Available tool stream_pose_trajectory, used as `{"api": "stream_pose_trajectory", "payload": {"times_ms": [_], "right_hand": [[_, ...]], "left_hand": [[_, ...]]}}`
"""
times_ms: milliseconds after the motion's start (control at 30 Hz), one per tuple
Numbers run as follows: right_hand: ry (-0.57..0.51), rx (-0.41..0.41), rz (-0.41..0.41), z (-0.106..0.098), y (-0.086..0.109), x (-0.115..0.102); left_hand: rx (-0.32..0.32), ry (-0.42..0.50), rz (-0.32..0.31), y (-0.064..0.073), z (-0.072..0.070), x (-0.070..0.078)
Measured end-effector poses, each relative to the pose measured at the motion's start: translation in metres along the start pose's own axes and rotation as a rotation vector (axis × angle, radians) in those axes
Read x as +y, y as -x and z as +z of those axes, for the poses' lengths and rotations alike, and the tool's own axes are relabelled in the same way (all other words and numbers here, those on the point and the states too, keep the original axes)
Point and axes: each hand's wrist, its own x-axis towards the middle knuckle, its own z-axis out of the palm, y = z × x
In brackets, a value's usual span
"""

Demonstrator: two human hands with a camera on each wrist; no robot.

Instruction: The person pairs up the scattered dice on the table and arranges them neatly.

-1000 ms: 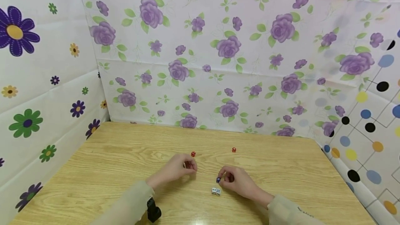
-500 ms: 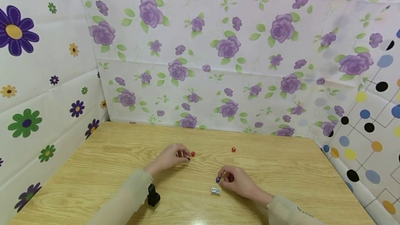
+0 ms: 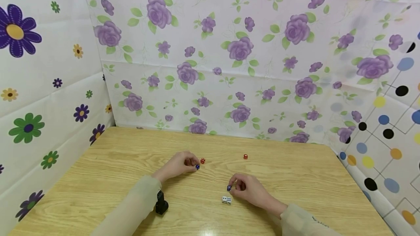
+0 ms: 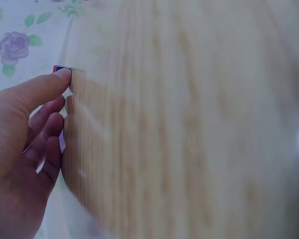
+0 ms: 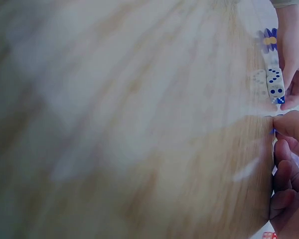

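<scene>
On the left of the wooden table, my left hand (image 3: 178, 164) pinches a blue die (image 3: 197, 167) between thumb and fingertips, right beside a red die (image 3: 202, 161). The left wrist view shows the thumb tip over the blue die (image 4: 62, 67), a bit of red behind it. My right hand (image 3: 251, 191) holds another blue die (image 3: 229, 188) at its fingertips. Just in front of it, two white dice (image 3: 226, 200) with dark pips sit side by side. From the right wrist these white dice (image 5: 275, 83) overlap my left hand (image 5: 294, 74).
A second red die (image 3: 245, 156) lies farther back on the wooden table (image 3: 288, 170). Flowered sheets (image 3: 203, 46) stand along the back and left, a dotted sheet (image 3: 390, 156) on the right. A black device (image 3: 161, 204) is at my left wrist.
My left hand has moved back and to the left, next to the near red die, and the blue die at its fingertips now shows more. The right hand stays in place.
</scene>
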Motion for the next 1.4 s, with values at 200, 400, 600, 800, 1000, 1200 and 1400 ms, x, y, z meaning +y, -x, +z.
{"api": "stream_pose_trajectory", "payload": {"times_ms": [200,400,600,800,1000,1200,1400], "right_hand": [[-0.001,-0.001,0.003,-0.001,0.000,0.000],[0.005,0.002,0.003,0.000,0.000,0.001],[-0.003,0.006,-0.013,0.000,0.000,0.000],[-0.018,0.004,-0.015,-0.001,0.002,-0.002],[-0.020,0.004,-0.016,-0.001,0.002,-0.002],[-0.025,0.001,-0.011,-0.002,0.002,-0.002],[-0.035,-0.002,-0.009,-0.002,0.002,-0.002]], "left_hand": [[0.014,0.021,-0.013,-0.001,0.000,-0.001],[0.019,0.026,0.002,0.000,0.002,-0.002],[0.016,0.026,0.009,0.000,0.002,-0.002],[0.019,0.007,0.017,0.001,0.001,0.001],[0.018,-0.017,0.020,0.004,0.003,0.010],[0.024,-0.037,0.010,0.004,0.011,0.017],[0.023,-0.003,0.005,0.005,0.020,0.028]]}}
